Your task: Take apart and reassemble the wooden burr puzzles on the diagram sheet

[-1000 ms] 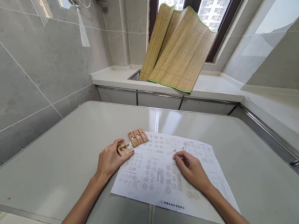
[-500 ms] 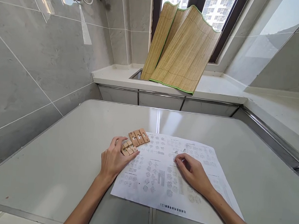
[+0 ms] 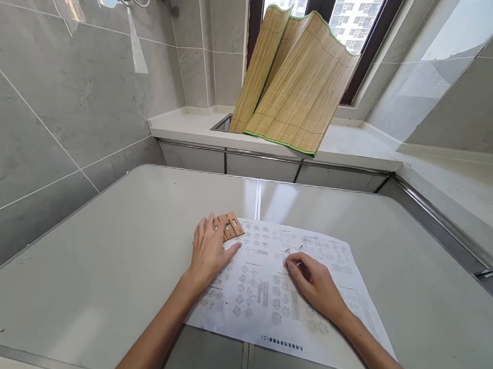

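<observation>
My left hand [image 3: 211, 244] lies over the wooden pieces with its fingers stretched and its thumb out to the right. Its fingertips reach onto the flat wooden pieces with cut-out holes [image 3: 234, 229], which lie side by side at the sheet's upper left corner. The smaller notched wooden blocks are hidden beneath or behind this hand. On the printed sheet [image 3: 256, 327], my right hand [image 3: 311, 275] rests with its fingers curled in and the thumb near the index finger. Nothing shows between these fingers. The sheet carries rows of small line diagrams, and its heading is upside down to me.
The pale table [image 3: 95, 263] has a seam down its middle. Beyond it, a folded bamboo mat [image 3: 301, 86] with green edging leans on the white ledge [image 3: 183, 124] before a window. Grey tiled walls [image 3: 65, 96] stand at the sides, and a metal rail [image 3: 444, 223] runs along the right.
My left hand has moved forward and right, from around the notched blocks to over the flat pieces, its fingers stretching out. The notched blocks have gone out of sight. My right hand stays put.
</observation>
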{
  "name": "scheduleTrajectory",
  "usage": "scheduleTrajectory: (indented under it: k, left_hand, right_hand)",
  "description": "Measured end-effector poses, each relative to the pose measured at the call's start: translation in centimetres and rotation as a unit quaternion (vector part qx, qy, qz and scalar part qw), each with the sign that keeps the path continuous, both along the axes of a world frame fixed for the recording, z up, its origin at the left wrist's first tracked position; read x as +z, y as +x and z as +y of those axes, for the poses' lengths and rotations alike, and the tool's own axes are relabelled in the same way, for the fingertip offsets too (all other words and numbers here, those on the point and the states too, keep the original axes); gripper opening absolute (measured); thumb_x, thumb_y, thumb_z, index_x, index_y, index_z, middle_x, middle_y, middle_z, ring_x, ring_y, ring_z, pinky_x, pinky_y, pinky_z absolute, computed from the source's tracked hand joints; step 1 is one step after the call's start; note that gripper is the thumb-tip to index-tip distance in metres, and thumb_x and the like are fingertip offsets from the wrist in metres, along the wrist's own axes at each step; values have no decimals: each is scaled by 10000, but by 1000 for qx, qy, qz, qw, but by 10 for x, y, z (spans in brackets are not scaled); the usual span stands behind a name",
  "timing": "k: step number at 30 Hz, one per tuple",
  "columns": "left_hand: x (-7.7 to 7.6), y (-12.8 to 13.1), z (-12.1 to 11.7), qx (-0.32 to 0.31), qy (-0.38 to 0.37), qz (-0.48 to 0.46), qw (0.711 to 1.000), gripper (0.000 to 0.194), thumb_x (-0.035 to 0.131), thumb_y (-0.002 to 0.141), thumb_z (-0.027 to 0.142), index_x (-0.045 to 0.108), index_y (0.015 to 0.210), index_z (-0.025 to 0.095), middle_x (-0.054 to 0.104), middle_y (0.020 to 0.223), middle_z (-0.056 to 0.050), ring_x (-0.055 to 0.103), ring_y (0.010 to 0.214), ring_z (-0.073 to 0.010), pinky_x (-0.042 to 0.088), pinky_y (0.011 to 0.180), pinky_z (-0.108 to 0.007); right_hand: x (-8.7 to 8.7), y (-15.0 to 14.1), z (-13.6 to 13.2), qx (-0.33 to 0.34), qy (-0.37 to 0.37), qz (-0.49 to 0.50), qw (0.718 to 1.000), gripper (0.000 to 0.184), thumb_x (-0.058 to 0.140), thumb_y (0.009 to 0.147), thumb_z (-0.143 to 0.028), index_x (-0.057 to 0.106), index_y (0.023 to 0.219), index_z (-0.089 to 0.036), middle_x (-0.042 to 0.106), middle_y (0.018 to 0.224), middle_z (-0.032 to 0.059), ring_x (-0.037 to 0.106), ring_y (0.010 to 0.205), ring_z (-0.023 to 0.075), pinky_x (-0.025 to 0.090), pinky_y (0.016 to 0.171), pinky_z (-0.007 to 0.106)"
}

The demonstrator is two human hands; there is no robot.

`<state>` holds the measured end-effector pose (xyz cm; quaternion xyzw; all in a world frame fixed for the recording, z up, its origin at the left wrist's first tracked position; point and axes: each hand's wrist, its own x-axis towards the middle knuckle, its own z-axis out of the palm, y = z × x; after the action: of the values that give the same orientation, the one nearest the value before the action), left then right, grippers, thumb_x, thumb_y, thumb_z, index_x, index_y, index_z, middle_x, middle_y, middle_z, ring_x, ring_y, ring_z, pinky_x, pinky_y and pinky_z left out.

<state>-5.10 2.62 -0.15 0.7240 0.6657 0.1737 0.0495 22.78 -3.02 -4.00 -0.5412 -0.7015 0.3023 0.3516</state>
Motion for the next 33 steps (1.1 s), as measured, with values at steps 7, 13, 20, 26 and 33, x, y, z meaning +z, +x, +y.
scheduleTrajectory:
  k: [7, 13, 20, 26, 33]
  left_hand:
    - [10, 6, 21, -17, -102, 52, 993, 625, 647, 968, 420, 481, 1552, 268, 368, 1665, -175, 365, 1497, -460, 342, 1179, -556]
    - [7, 6, 32, -41, -117, 57, 991, 503, 577, 997, 440, 579, 1476, 286, 420, 1645, -148, 370, 1494, -469, 432, 1112, -566]
    - [1, 3, 34, -61, -96, 51, 992, 434, 496, 1028, 396, 609, 1435, 297, 468, 1606, -143, 386, 1484, -459, 486, 1053, -578]
    - [1, 8, 34, -104, -61, 32, 992, 340, 528, 1011, 379, 694, 1299, 305, 610, 1422, -137, 533, 1362, -403, 550, 967, -502]
    - [-5, 26, 20, -157, -55, 8, 986, 340, 573, 1020, 362, 685, 1340, 331, 531, 1573, -108, 481, 1456, -417, 526, 1043, -543]
  right_hand:
    - [4, -2, -1, 0, 1, -4, 1000, 280, 482, 1067, -452, 653, 962, -257, 718, 865, 38, 558, 671, 207, 452, 615, 337]
    - [5, -2, 1, 7, 3, -1, 1000, 263, 474, 1071, -422, 643, 956, -255, 711, 867, 35, 547, 673, 205, 445, 624, 340]
    - [5, -2, 2, 11, 7, 1, 1000, 248, 475, 1074, -405, 644, 967, -257, 708, 866, 37, 558, 686, 211, 449, 626, 340]
    - [7, -2, 2, 12, 8, 13, 1000, 302, 456, 1071, -462, 641, 957, -252, 703, 864, 57, 559, 688, 222, 456, 629, 356]
    - [8, -2, 2, 20, 6, 13, 1000, 299, 456, 1071, -457, 639, 962, -248, 709, 888, 59, 563, 696, 220, 452, 634, 361]
